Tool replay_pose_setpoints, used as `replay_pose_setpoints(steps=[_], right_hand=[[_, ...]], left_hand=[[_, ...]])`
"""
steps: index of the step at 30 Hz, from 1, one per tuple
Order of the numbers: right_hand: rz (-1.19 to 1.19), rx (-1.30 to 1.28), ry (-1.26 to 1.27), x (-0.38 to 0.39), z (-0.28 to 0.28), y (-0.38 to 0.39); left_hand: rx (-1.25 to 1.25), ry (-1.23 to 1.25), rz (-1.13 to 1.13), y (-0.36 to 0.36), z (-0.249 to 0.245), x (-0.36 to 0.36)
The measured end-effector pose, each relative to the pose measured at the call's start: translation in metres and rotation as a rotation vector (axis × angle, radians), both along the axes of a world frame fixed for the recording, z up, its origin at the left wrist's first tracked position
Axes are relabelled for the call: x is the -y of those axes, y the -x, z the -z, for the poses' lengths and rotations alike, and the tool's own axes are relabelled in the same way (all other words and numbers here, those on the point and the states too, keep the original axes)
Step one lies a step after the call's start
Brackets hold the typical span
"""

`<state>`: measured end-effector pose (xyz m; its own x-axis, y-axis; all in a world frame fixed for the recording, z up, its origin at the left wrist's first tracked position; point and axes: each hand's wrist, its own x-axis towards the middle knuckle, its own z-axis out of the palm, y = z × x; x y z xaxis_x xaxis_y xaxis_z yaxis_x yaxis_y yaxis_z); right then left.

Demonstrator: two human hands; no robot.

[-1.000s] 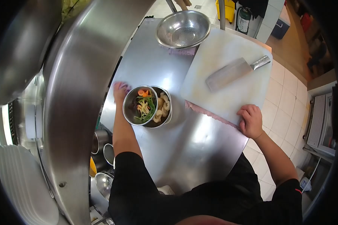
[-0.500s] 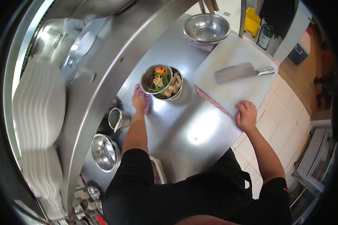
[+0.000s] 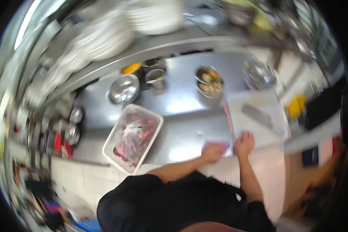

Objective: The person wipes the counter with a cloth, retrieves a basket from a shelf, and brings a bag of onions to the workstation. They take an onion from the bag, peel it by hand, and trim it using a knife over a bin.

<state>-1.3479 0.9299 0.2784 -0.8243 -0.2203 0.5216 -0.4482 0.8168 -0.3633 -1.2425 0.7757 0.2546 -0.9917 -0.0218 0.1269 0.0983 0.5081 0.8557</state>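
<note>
My left hand point(image 3: 212, 153) is closed around a purple cloth point(image 3: 222, 146) on the steel counter point(image 3: 178, 141), near its front edge. Just right of it, my right hand point(image 3: 244, 144) rests on the near left corner of the white cutting board point(image 3: 241, 125), fingers laid over the top and blurred. A cleaver point(image 3: 257, 115) lies flat on that board. Along the board's left side, a strip of pinkish cloth point(image 3: 229, 120) shows from underneath. Behind the hands stand two metal containers, one with cut vegetables point(image 3: 209, 75) and one with pale chunks point(image 3: 210, 88).
At left, a white basket point(image 3: 109, 149) holds reddish meat under clear plastic. Behind it are a steel bowl point(image 3: 123, 91) and a metal pot point(image 3: 157, 83). A steel colander point(image 3: 261, 73) stands behind the board. Stacked white plates point(image 3: 154, 17) fill the shelf above the counter.
My left hand has brought the cloth from beside the containers to the counter's front edge, close to my right hand. The view has turned left, bringing the whole basket into sight.
</note>
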Motion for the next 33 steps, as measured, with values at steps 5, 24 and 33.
replay_pose_setpoints(steps=[5, 24, 33], right_hand=[[-0.143, -0.007, -0.075, -0.016, 0.021, -0.004], [-1.376, 0.48, -0.625, 0.099, 0.274, -0.201], [-1.597, 1.231, -1.025, 0.23, 0.131, -0.526]], left_hand=[[0.205, -0.481, -0.3, -0.028, -0.074, -0.006], [0.031, -0.038, -1.499, -0.538, -0.034, -0.067], [0.085, -0.058, -2.472, -0.787, -0.056, -0.171]])
